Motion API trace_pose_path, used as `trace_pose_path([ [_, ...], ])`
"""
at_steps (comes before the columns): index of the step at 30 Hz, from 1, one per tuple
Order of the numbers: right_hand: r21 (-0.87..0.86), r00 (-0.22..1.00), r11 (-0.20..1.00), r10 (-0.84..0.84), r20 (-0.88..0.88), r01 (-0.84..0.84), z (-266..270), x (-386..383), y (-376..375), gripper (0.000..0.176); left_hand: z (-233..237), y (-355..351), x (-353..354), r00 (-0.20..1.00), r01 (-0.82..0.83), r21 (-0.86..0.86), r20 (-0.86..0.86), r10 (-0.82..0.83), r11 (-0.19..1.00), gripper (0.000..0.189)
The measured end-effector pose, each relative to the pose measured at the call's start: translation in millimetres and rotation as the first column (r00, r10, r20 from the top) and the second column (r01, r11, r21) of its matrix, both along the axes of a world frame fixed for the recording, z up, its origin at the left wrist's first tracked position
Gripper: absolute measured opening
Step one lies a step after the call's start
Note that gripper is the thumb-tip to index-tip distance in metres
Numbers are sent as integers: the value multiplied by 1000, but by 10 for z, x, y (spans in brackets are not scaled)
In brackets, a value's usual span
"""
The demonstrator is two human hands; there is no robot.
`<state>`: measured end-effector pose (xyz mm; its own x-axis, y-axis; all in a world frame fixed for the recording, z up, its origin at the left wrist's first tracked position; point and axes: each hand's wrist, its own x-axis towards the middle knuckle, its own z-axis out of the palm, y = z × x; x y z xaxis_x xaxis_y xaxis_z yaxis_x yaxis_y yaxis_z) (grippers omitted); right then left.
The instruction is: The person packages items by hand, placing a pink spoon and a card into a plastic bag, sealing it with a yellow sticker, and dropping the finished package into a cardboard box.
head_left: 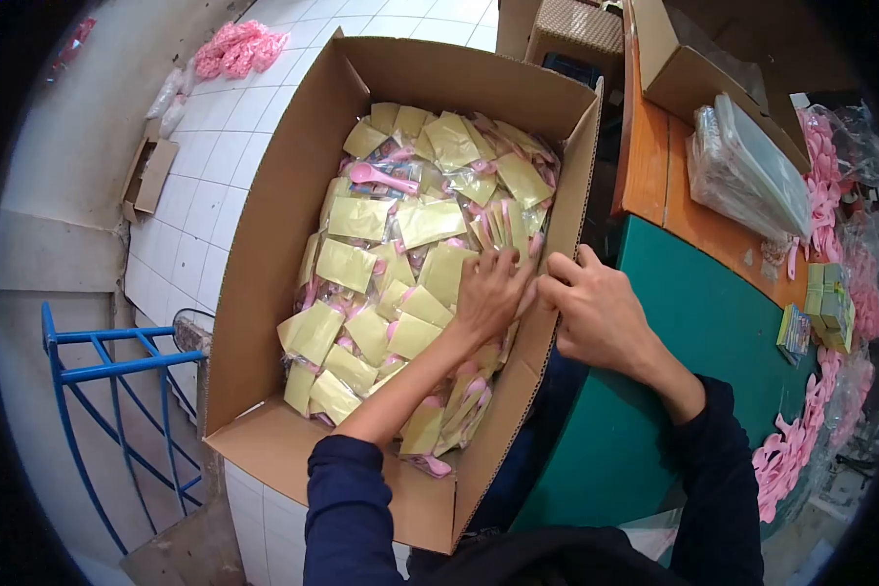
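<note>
A large open cardboard box (264, 234) holds many clear packets with yellow cards (358, 218) and pink spoons (384, 179). My left hand (493, 293) reaches inside, near the right wall, its fingers bent over several packets standing on edge. What its fingertips grip, if anything, is hidden. My right hand (596, 308) is at the box's right edge, beside my left hand, with its fingers curled and pinched together. Whatever lies between those fingers is too small or hidden to make out.
To the right is a green table surface (615, 420) beside an orange wooden top (645, 166) bearing clear plastic bags (747, 171). Pink spoons (786, 459) and stacked cards (828, 305) lie farther right. A blue metal frame (132, 369) stands at left.
</note>
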<state>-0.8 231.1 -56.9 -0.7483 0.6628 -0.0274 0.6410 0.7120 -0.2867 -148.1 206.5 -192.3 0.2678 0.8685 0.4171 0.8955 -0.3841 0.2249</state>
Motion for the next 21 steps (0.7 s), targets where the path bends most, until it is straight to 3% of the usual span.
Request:
trace_pose_path([
  [2,-11,1000,1000,-2,7,2,14,8,19,21,-76,196,130,995,-102,152,26,100,983,27],
  [5,-20,999,1000,-7,32,8,34,-3,27,21,-50,378,168,953,-294,93,-53,299,951,32],
  [6,-16,1000,1000,-6,23,6,39,2,35,21,102,420,156,957,-279,-176,-134,258,944,34],
  [8,-12,1000,1000,-6,3,6,42,0,29,22,545,474,59,962,-252,-657,-251,109,711,39],
  [9,-16,1000,1000,-11,15,11,40,-1,24,22,613,523,20,947,-258,-735,-321,13,627,45],
  [11,-21,999,1000,-10,35,11,45,-5,29,21,257,459,38,965,-220,-397,-219,141,891,48],
  [12,-15,999,1000,-8,40,9,56,-11,39,21,11,445,61,971,-214,-184,-148,188,959,50],
  [13,-10,999,1000,-7,44,8,67,-16,38,21,-214,407,88,984,-119,-302,-161,72,946,55],
  [16,4,999,1000,-6,44,6,79,-39,25,20,-748,386,155,965,-88,-179,-259,39,980,55],
  [18,-3,999,1000,-26,27,26,29,-37,-68,19,-916,383,260,945,-143,-219,-319,68,965,52],
  [21,29,999,999,-37,-5,37,9,-17,-32,17,-1033,589,356,924,-180,-130,-362,123,975,49],
])
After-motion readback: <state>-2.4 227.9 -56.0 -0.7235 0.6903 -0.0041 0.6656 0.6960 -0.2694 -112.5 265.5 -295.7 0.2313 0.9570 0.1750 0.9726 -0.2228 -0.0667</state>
